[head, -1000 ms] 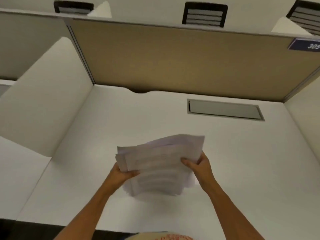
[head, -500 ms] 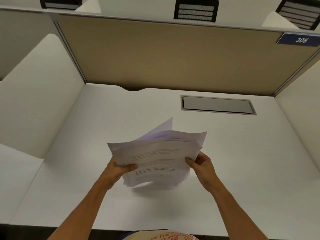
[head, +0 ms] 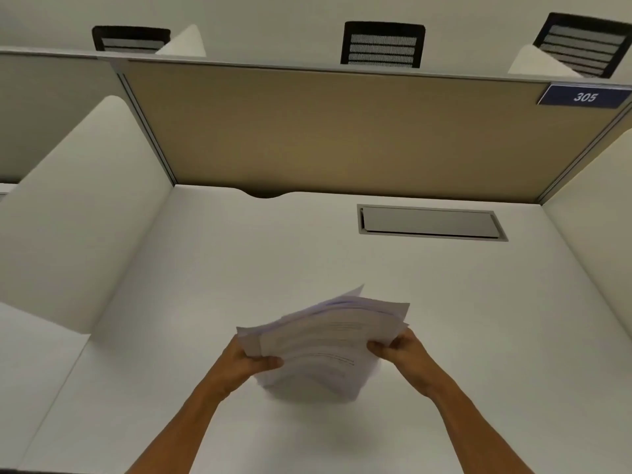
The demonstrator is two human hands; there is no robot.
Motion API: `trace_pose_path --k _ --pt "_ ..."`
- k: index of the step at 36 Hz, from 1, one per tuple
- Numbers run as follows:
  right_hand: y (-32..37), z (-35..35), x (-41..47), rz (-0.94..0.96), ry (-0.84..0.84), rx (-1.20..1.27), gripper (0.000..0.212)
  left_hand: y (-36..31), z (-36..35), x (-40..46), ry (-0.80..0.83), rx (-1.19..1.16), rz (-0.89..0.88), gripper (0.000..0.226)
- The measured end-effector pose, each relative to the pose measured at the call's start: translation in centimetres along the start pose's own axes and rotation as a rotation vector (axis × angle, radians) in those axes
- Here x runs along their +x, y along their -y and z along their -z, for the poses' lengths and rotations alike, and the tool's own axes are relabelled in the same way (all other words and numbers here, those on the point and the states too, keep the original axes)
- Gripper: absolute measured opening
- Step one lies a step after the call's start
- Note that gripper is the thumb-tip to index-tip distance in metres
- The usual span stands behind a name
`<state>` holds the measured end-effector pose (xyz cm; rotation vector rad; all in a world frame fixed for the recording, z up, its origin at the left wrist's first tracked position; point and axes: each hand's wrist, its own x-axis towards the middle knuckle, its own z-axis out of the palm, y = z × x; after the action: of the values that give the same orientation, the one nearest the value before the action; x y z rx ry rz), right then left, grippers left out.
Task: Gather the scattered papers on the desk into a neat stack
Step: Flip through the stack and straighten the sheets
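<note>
Papers (head: 328, 340) gripped at side edges by left hand (head: 246, 362) and right hand (head: 403, 354) above desk (head: 239, 261).

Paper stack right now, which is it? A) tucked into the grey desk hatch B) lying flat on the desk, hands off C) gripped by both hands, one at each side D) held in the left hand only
C: the left hand and the right hand each grip a side of the paper stack, and the grey hatch is closed, with nothing in it.

I see my two hands, my left hand (head: 247, 362) and my right hand (head: 403, 354). One pile of papers (head: 325, 343). One desk (head: 478, 336). Three black chairs (head: 383, 44). One number sign (head: 584, 96).
</note>
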<state>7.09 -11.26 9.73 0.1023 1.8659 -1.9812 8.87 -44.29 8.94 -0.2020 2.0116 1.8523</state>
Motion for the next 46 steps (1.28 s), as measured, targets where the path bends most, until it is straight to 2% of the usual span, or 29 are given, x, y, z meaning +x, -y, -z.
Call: trace_pose_path --k 5,10,15,19,25,28,31,37,41,46 --pt "0.5 0.0 -0.2 0.038 -0.063 0.015 0.038 0.5 0.7 -0.4 -0.047 -0.012 0.01 0.057" --pt "0.0 -0.7 -0.5 0.014 -0.041 -0.003 0.026 1.1 0.2 -0.4 -0.006 -0.036 0.016 0.063" --pt "-0.1 -2.2 -0.5 0.059 -0.016 -0.004 0.034 0.3 -0.8 -0.1 0.021 -0.027 -0.012 0.061" --pt "0.0 -2.3 -0.4 0.089 -0.086 0.019 0.039 -0.6 -1.1 0.2 -0.015 -0.06 -0.036 0.06" --pt "-1.4 -1.4 -0.5 0.077 -0.138 -0.008 0.039 -0.2 -1.1 0.1 0.02 -0.008 -0.009 0.05" --pt "-1.6 -1.0 -0.7 0.1 -0.232 0.004 0.031 0.3 -0.9 0.1 -0.006 -0.007 -0.017 0.05" --pt "-1.4 -0.7 -0.8 0.132 -0.254 0.02 0.024 0.3 -1.0 0.0 -0.055 -0.018 -0.021 0.049" --pt "-0.1 -0.8 -0.6 0.132 -0.24 0.019 0.026 -1.0 -1.1 0.3 -0.031 -0.061 -0.057 0.068" --pt "-0.7 -1.0 -0.4 0.109 -0.185 -0.112 0.028 -1.2 -1.2 0.7 -0.039 -0.006 -0.052 0.054" --pt "-0.6 -1.1 -0.5 0.131 -0.285 -0.128 0.033 -1.1 -1.2 0.6 -0.108 -0.003 -0.083 0.044"
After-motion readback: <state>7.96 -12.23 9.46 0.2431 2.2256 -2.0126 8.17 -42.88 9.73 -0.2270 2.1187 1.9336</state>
